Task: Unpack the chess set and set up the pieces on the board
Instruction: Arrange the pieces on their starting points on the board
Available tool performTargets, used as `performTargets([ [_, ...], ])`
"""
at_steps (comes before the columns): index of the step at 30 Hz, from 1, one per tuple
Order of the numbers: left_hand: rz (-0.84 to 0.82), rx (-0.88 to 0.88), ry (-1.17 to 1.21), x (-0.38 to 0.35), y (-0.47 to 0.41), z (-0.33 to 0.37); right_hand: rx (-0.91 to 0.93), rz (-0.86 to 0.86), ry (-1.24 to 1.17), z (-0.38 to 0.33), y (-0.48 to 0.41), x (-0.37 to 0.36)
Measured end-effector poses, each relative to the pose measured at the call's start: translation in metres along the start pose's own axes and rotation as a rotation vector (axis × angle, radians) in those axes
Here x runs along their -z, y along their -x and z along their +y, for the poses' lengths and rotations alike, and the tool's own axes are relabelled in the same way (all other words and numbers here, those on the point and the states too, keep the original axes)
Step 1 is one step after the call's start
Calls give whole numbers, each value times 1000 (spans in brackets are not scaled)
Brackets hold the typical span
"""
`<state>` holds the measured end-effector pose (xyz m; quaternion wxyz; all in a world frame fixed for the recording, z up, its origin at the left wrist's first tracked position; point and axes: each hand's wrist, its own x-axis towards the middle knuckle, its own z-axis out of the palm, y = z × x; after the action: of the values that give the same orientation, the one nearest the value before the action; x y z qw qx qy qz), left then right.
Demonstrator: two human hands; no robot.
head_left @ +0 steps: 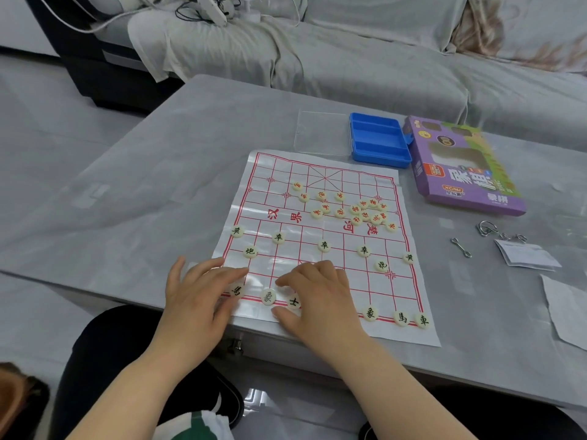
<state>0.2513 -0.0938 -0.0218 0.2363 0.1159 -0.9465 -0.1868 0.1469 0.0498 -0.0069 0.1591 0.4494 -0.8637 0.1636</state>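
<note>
A white plastic board sheet [320, 274] with red grid lines lies on the table. Black-lettered round pieces stand along its near rows, among them one [268, 296] between my hands. Red-lettered pieces [359, 211] lie in a loose heap on the far right half. My left hand [203, 290] rests flat on the board's near left corner, fingers straight over a piece [237, 291]. My right hand [317, 293] lies over the near row, thumb and forefinger on either side of a piece [293, 301].
The blue piece case [379, 141] stands open beyond the board, its clear lid [320, 131] to the left. A purple box [463, 166] lies at the right, with metal ring puzzles [486, 231] and paper slips [527, 254] nearer. A covered sofa [349, 52] runs behind.
</note>
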Motion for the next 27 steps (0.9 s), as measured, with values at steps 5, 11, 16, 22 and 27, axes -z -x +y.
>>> performTargets([
  [5,-30,-2,-26,-3,-3,-3,-3,-30,-20,-9,-5,-3],
  [11,-45,-5,-47,-4,-4,-5,-15,-71,-31,-8,-6,-1],
  [16,-69,10,-49,-2,-5,-3,-34,-83,-14,1,-3,5],
  [22,-112,30,-24,0,-5,-3,-38,-174,-17,10,1,16],
  [27,-90,59,52,5,-4,-1,-39,-237,-18,9,-2,20],
])
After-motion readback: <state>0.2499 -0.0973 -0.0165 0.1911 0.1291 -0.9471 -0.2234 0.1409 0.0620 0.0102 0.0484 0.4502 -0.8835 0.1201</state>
